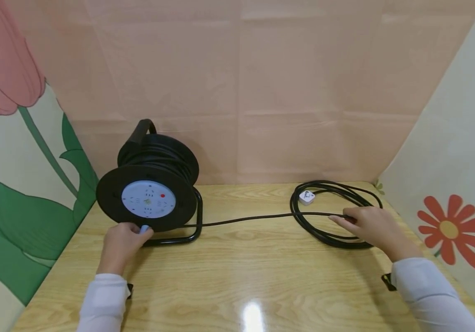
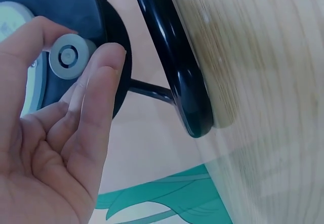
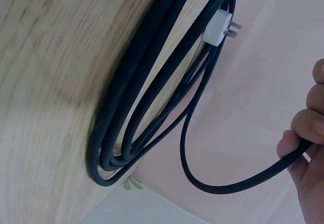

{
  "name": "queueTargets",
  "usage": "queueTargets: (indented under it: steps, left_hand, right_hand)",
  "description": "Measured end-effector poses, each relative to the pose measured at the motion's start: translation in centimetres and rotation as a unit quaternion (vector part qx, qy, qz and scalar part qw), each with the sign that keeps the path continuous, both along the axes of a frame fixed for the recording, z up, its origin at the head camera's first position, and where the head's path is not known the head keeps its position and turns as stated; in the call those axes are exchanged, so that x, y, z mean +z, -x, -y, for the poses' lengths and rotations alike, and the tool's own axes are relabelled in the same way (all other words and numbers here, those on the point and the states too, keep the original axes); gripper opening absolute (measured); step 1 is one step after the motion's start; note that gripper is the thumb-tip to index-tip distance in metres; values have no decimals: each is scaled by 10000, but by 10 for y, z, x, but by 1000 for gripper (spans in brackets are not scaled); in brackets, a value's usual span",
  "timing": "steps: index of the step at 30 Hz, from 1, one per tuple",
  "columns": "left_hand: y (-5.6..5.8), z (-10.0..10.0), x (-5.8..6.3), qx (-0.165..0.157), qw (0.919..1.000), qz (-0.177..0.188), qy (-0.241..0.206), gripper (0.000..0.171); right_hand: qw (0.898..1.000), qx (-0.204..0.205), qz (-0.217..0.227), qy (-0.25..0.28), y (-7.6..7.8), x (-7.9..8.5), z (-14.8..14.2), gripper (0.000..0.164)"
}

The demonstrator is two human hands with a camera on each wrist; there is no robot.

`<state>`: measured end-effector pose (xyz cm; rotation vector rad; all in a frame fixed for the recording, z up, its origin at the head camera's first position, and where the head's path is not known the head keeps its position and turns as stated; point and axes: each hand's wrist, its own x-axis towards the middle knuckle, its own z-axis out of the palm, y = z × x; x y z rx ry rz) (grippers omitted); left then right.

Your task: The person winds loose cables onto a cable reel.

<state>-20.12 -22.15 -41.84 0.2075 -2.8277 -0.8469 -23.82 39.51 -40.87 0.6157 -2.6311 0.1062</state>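
Observation:
A black cable reel (image 1: 108,196) with a white socket face (image 1: 149,198) stands at the left of the table. My left hand (image 1: 122,244) pinches the round grey-blue crank knob (image 2: 68,57) on its front disc, between thumb and fingers. From the low part of the reel a black cable (image 1: 245,218) runs nearly straight to the right. My right hand (image 1: 370,228) grips that cable above a loose coil (image 1: 299,221) lying on the table. Inside the coil lies a white plug (image 1: 306,197), its metal pins showing in the right wrist view.
Under the reel, a bent black tube stand (image 1: 179,240) rests on the wooden table (image 1: 237,276). A pinkish sheet (image 1: 237,92) hangs behind the table. Walls with painted flowers (image 1: 448,229) close off both sides.

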Motion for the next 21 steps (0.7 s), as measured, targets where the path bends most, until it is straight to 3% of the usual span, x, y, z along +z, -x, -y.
queueTargets:
  steps: [10,21]
  left_hand:
    - [-3,8,0,79,9996,-182,184,42]
    - [-4,21,-2,127,9996,-249,-15,43]
  right_hand:
    - [9998,157,99,1,-1,2,7,39]
    - [9999,128,-46,-50,0,-3,6,49]
